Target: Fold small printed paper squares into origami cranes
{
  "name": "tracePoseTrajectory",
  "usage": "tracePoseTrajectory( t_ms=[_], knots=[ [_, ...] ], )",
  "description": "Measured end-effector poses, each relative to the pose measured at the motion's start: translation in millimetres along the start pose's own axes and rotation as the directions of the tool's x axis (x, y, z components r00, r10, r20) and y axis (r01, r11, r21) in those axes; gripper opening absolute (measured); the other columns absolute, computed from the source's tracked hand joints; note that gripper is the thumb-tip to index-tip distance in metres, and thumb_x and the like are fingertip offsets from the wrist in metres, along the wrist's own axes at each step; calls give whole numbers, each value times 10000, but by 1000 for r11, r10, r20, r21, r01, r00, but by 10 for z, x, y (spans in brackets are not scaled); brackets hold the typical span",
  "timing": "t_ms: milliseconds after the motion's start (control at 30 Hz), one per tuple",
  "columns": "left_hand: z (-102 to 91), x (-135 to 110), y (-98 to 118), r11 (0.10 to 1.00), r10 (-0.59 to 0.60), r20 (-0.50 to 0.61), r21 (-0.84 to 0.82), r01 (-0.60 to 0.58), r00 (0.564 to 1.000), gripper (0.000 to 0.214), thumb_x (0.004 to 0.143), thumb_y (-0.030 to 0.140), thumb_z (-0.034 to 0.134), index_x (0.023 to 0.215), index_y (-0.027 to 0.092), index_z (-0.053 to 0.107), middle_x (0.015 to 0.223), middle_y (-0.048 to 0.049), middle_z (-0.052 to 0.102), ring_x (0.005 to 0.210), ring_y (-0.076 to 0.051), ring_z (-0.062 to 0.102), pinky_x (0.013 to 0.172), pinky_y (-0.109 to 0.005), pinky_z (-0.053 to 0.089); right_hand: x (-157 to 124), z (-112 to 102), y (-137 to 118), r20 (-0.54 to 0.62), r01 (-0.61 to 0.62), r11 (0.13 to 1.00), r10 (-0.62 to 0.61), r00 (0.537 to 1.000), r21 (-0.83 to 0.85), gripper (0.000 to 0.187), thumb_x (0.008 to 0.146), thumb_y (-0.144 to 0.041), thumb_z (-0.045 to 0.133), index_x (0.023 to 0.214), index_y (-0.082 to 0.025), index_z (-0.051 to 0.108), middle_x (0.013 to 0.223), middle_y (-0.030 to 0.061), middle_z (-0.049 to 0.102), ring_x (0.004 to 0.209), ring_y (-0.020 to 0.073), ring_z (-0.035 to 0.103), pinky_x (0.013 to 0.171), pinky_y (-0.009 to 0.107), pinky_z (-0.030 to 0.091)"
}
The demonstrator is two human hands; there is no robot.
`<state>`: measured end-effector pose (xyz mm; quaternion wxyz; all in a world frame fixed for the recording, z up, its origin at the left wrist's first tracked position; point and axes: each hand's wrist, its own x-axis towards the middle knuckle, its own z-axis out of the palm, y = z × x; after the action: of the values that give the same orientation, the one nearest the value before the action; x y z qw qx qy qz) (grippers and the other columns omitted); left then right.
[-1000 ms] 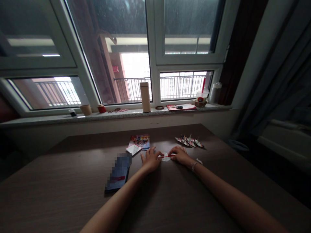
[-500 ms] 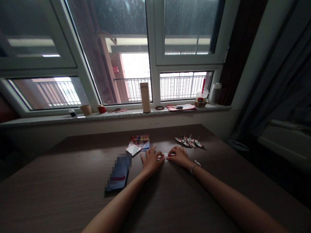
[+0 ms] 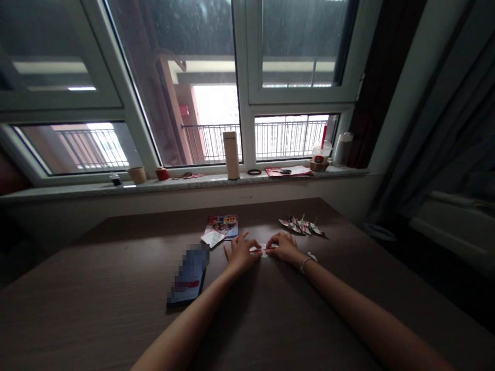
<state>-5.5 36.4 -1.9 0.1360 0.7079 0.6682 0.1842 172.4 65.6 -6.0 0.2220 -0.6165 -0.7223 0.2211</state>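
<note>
A small piece of white and red folded paper (image 3: 263, 251) lies on the brown table between my hands, partly covered by the fingers. My left hand (image 3: 242, 254) pinches its left side with thumb and forefinger, the other fingers spread. On the right side my right hand (image 3: 285, 248) grips the paper with its fingertips, and a bracelet circles that wrist. Beyond the right hand sits a cluster of pointed folded-paper shapes (image 3: 302, 225). Past the left hand are a white folded paper (image 3: 212, 238) and a colourful printed leaflet (image 3: 224, 225) partly under it.
A phone (image 3: 188, 278) with a blurred screen lies left of my left forearm. On the windowsill (image 3: 178, 184) stand a tan bottle (image 3: 231, 155), a paper cup (image 3: 136, 175), a drink cup with a red straw (image 3: 320, 152) and scissors (image 3: 285, 171) on red papers.
Both hands stay on the paper. My right wrist has shifted slightly up and left; the left hand looks nearly unmoved.
</note>
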Motion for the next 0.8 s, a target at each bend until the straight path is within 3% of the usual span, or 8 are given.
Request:
tracePoseTrajectory(
  t_ms=[167,400,800],
  knots=[
    [-17,41,-49,1000,-7,67,24,6,998,271,813,427,618,1073,383,683,1563,-11,324,1438,-349,233,1100,-704,66,23,-17,3,19,-28,1000,28,999,13,208,688,-275,724,889,-292,774,1109,34,640,1189,255,480,1057,386,240],
    [-89,43,-45,999,-11,136,38,6,991,290,833,365,582,1107,398,672,1578,-15,299,1448,-368,221,1105,-700,79,36,-23,62,22,21,999,-21,1000,25,267,679,-224,703,926,-294,775,1097,48,646,1150,275,502,1050,420,271],
    [1,-39,-74,999,32,51,38,-34,998,298,860,341,555,1136,388,657,1579,-7,286,1474,-337,155,1120,-685,81,49,-27,186,69,119,993,-120,990,27,390,707,-159,645,1046,-319,750,1165,43,617,1176,260,500,1063,413,262]
  ],
)
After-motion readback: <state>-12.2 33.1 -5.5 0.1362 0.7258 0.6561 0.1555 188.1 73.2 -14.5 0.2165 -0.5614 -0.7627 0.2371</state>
